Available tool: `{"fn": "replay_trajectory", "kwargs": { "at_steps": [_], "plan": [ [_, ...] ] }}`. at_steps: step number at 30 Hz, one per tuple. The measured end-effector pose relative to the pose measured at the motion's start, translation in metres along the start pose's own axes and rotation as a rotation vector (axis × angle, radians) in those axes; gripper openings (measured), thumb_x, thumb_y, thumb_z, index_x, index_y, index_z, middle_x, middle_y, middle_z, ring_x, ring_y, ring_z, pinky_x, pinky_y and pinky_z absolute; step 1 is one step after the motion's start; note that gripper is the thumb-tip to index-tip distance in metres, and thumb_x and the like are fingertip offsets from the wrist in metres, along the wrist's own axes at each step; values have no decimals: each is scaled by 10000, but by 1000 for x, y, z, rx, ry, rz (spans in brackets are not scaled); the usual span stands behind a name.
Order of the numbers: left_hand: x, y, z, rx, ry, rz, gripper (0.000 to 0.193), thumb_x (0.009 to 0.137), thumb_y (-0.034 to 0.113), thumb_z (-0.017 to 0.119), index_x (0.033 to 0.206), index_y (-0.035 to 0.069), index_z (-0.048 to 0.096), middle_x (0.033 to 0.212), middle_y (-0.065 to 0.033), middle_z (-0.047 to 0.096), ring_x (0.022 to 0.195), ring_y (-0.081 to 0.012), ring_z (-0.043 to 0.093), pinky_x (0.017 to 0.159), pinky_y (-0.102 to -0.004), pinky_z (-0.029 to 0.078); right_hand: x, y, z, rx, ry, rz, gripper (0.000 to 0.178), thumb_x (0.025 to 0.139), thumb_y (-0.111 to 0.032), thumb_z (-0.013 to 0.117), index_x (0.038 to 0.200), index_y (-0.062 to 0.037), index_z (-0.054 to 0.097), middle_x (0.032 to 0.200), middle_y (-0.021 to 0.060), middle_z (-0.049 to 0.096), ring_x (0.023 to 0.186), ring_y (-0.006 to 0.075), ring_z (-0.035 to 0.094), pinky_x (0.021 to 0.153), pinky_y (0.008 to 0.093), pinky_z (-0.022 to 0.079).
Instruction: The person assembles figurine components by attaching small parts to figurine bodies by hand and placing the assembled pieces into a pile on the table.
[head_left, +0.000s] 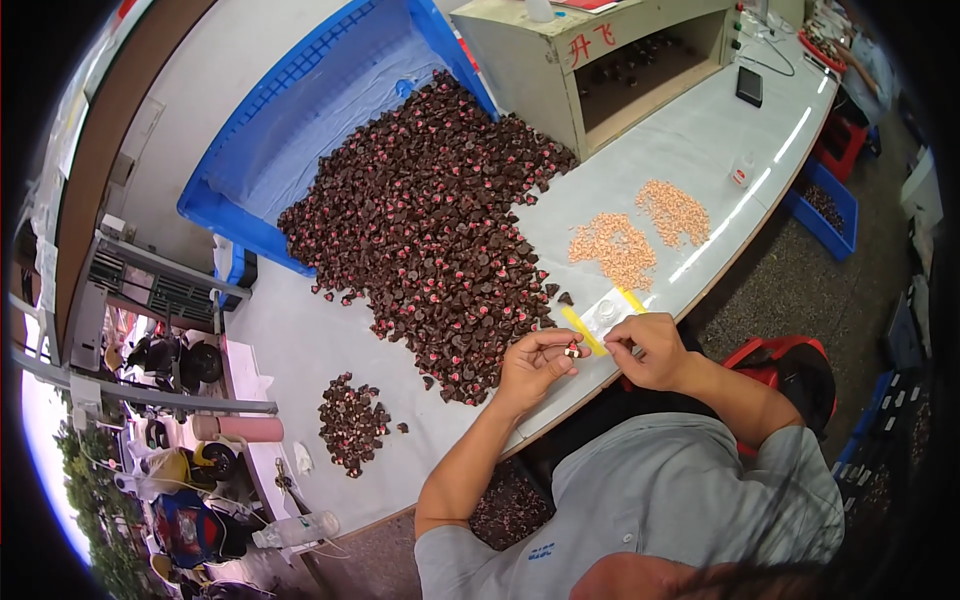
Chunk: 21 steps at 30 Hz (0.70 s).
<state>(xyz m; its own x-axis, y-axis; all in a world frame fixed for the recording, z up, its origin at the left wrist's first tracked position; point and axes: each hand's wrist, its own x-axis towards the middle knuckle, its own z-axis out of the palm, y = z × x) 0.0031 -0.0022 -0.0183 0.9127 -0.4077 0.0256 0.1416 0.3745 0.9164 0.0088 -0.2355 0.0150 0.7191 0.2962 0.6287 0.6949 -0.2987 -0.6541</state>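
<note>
Mid-assembly I'd say: left hand (pixel 533 362) pinches a small dark part (pixel 571 350) at the desk's (pixel 300 340) front edge, right hand (pixel 650 350) fingertips pressed together beside it. Next probably needs careful fingertip alignment.

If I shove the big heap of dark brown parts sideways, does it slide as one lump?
Probably not. The big heap is loose small pieces, so it would likely spread and shed strays. Some lie near the table edge and could drop off. Each seems light: the left hand pinches one by fingertips.
</note>
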Motion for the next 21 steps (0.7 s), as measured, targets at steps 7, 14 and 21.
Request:
{"fn": "replay_trajectory", "kwargs": {
  "at_steps": [7,14,21],
  "plan": [
    [-10,38,-14,285,185,176,314,905,10,676,1207,-9,591,1182,-103,613,1026,-221,676,772,-275,560,3,7,0,-35,6,-4,92,774,37,683,824,-12,624,701,98,646,540,212,629,505,300,482],
    [-98,112,-109,1843,1027,130,400,847,153,690,1219,31,604,1065,-101,690,992,-284,628,853,-419,492,-2,20,-20,-64,37,116,69,813,23,679,851,5,625,713,118,642,574,208,625,545,294,486],
    [-158,118,-139,2187,1271,103,393,846,179,693,1187,-1,614,984,-119,688,983,-367,598,895,-447,457,1,24,-22,-49,38,154,60,830,21,669,867,8,624,740,109,638,595,195,607,561,290,472]
  ]
}}
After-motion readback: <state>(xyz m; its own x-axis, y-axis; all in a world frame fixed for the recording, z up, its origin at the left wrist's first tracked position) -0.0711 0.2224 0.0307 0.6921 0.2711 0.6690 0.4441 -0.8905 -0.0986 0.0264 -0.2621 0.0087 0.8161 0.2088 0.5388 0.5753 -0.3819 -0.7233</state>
